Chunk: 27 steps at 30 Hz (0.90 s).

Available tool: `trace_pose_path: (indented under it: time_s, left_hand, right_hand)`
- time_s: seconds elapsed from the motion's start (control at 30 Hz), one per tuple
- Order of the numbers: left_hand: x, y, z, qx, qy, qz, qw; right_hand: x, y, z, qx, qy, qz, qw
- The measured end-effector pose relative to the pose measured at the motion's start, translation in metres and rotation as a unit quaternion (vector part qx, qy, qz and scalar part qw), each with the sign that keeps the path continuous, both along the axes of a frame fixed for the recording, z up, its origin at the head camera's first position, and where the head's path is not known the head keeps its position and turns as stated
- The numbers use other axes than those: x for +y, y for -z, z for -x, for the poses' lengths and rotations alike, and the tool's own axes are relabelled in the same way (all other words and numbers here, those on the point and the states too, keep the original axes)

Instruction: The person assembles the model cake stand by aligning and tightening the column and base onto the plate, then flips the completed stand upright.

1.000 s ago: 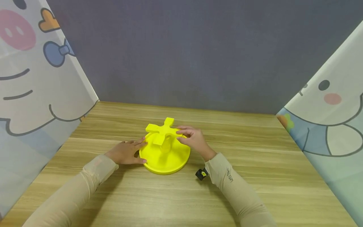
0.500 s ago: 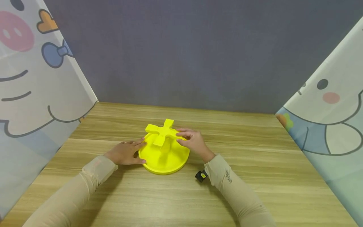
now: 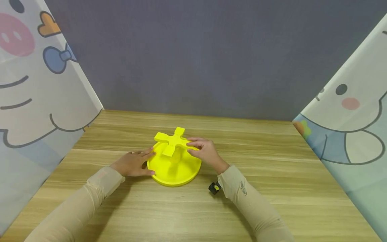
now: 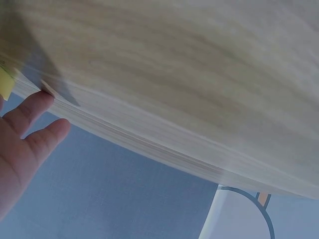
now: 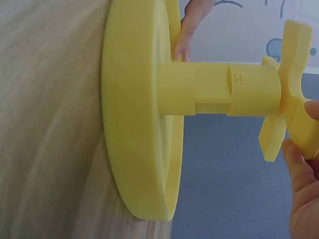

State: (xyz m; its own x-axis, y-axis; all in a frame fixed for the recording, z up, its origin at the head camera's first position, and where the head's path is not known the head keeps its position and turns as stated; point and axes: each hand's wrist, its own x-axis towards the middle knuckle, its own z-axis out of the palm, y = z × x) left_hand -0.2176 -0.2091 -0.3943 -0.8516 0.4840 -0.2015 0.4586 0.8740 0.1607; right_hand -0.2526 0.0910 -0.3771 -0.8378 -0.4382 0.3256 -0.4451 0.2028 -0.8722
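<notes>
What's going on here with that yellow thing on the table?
A person has both sides of a yellow stand covered. The right hand pinches one arm of the cross-shaped top, while the left hand rests at the rim of the round base with its fingers spread. The base lies flat on the wooden table. A post, marked 32, stands up from it, and the cross sits at the post's upper end.
</notes>
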Motion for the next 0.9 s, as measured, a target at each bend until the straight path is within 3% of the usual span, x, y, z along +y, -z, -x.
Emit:
trace_pose_path:
  time_s: [0.2, 0.37, 0.6, 0.9]
  left_hand:
    - [-0.002, 0.003, 0.001, -0.006, -0.007, 0.006, 0.9999]
    - [-0.002, 0.003, 0.001, -0.002, -0.003, 0.004, 1.0000]
    - [-0.001, -0.001, 0.000, -0.005, -0.004, 0.004, 1.0000]
    - [0.000, -0.001, 0.000, -0.006, -0.004, 0.006, 1.0000]
  right_hand:
    - [0.002, -0.003, 0.003, 0.010, -0.028, -0.016, 0.999]
    - [0.007, -0.014, 0.012, -0.023, -0.053, -0.045, 0.997]
    - [0.004, -0.036, 0.043, -0.077, -0.038, -0.076, 0.993]
    - [-0.018, -0.038, 0.066, -0.077, -0.066, -0.138, 0.985]
